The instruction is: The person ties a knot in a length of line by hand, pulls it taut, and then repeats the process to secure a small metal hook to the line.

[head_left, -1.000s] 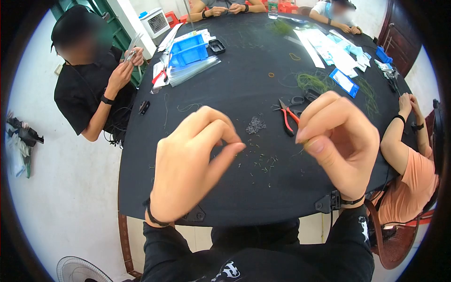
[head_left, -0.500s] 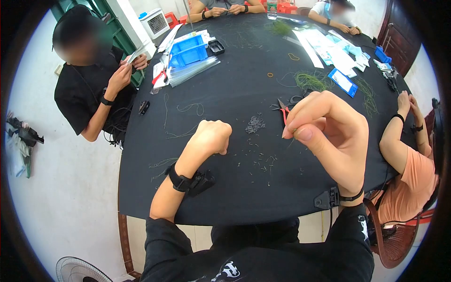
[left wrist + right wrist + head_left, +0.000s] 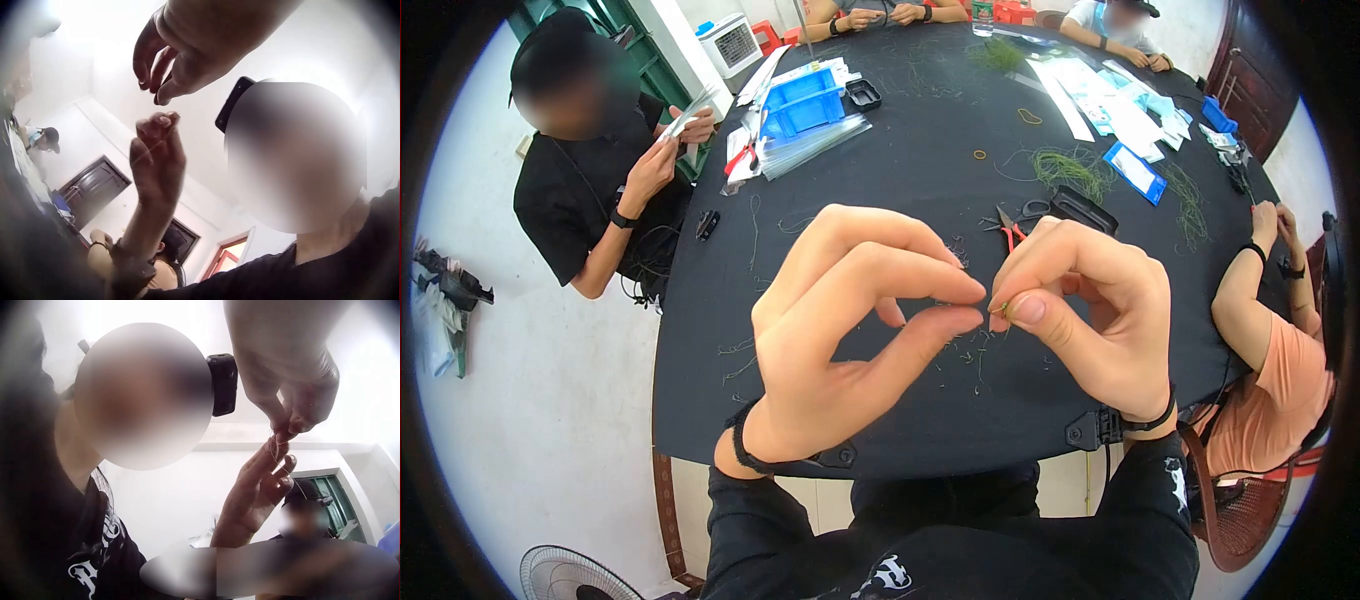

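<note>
In the head view my right hand pinches a thin yellow-green thread between thumb and fingertips. My left hand is raised just beside it, its index finger and thumb curved and parted, their tips close to the thread. The left wrist view has the left hand above the right hand, a small gap between them. From the right wrist, a fine pale strand curves down from the right hand past the fingers of the left hand; whether they touch it, I cannot tell.
Behind the hands on the black table lie red-handled pliers, a black tray and green thread. A blue bin stands back left, papers back right. Other people sit around the table.
My left hand was fisted and lower half a second ago; it has risen, its fingers have extended, and it has come beside the right hand. The right hand has shifted slightly left since a second ago.
</note>
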A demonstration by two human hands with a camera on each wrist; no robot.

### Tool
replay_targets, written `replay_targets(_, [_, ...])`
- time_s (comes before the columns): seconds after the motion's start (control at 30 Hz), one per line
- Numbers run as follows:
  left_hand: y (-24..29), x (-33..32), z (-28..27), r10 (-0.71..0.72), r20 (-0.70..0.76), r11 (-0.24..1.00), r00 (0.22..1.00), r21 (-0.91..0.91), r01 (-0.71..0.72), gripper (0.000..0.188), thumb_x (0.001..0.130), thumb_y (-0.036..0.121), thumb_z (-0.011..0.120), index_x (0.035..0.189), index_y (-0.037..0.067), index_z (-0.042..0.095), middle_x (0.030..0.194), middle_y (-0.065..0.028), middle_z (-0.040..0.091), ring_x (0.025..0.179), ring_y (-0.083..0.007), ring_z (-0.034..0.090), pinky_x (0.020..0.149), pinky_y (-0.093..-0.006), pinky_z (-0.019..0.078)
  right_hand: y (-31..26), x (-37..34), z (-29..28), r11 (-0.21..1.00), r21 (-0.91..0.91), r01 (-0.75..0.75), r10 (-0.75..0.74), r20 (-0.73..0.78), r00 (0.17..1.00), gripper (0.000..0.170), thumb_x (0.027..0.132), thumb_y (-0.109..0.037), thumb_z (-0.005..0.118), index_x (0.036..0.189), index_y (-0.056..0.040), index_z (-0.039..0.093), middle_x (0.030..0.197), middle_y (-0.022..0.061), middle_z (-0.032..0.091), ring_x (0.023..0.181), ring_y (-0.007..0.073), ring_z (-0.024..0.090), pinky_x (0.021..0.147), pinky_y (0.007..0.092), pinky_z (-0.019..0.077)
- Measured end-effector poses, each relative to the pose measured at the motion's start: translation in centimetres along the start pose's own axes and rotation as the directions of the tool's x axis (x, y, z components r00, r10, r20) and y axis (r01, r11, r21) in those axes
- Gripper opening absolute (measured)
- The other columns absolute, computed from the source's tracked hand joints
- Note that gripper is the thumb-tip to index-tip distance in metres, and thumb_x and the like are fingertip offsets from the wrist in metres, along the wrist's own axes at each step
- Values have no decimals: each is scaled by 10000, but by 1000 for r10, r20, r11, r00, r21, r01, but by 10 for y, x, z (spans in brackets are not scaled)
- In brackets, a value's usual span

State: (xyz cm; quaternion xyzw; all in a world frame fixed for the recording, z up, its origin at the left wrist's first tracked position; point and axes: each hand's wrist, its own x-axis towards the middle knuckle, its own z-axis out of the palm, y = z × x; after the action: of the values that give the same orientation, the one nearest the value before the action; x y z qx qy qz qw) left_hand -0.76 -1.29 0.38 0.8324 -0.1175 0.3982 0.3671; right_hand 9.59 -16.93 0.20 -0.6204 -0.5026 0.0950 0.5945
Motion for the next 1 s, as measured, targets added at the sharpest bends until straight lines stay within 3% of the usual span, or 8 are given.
replay_targets(0.07, [-1, -1, -2, 49, 13, 999, 999, 13, -49, 213, 607, -35, 733, 779, 23, 623, 875, -82, 559, 681, -93, 518, 549, -177, 408, 6, 0, 1, 992, -62, 108, -108, 8, 994, 56, 795, -75, 616, 804, -20, 622, 720, 26, 611, 514, 34, 473, 427, 171, 319])
replay_targets(0.27, [-5, 0, 0, 99, 29, 995, 995, 20, -99, 222, 593, -24, 749, 765, 48, 628, 838, -74, 574, 671, -92, 528, 522, -179, 406, 2, 1, 2, 970, -201, 135, -134, 15, 991, 29, 759, -58, 635, 776, -39, 621, 650, 12, 542, 480, 65, 413, 399, 195, 301])
replay_targets(0.37, [-6, 0, 0, 124, 42, 991, 991, 45, -125, 210, 596, -22, 745, 752, 52, 626, 834, -71, 577, 663, -90, 528, 521, -177, 404, 3, 2, 4, 939, -273, 208, -215, 4, 977, 37, 739, -46, 644, 760, -43, 614, 635, 4, 520, 487, 80, 407, 394, 198, 294])
replay_targets(0.47, [-7, 0, 1, 96, 71, 995, 993, 10, -97, 190, 611, -32, 721, 739, 43, 602, 829, -79, 571, 653, -92, 523, 535, -183, 406, -2, 1, 1, 938, -302, 169, -159, 58, 986, 51, 733, -27, 635, 739, -10, 588, 692, 58, 598, 591, 112, 495, 495, 202, 364])
replay_targets(0.67, [0, -1, 3, -59, 94, 989, 994, -128, 71, 173, 633, -47, 676, 733, 33, 559, 813, -83, 558, 666, -105, 519, 584, -203, 408, -1, 1, 4, 980, -83, 182, -180, 29, 983, 100, 771, -14, 609, 820, 20, 529, 763, 110, 566, 657, 134, 518, 540, 229, 421])
replay_targets(0.73, [-2, -2, 3, -39, 93, 990, 995, -134, 51, 180, 631, -31, 695, 730, 40, 563, 812, -75, 557, 680, -111, 522, 598, -212, 408, 1, 2, 9, 959, -15, 283, -283, -57, 957, 144, 770, 13, 604, 846, 5, 482, 777, 125, 546, 682, 141, 533, 569, 236, 441])
replay_targets(0.83, [-1, -3, 2, -34, 93, 991, 995, -129, 45, 190, 626, 0, 726, 726, 53, 573, 812, -67, 559, 699, -118, 525, 621, -222, 408, 0, 3, 3, 925, -56, 377, -376, 19, 926, 277, 727, 84, 620, 863, -41, 413, 778, 138, 537, 707, 165, 573, 614, 240, 466])
replay_targets(1.0, [1, -3, 0, -34, 82, 992, 996, -118, 43, 204, 612, 45, 762, 721, 73, 593, 811, -58, 566, 726, -121, 523, 637, -224, 405, 0, 5, 4, 919, 18, 395, -395, 36, 918, 306, 704, 108, 627, 847, -40, 401, 782, 156, 556, 697, 181, 594, 601, 245, 486])
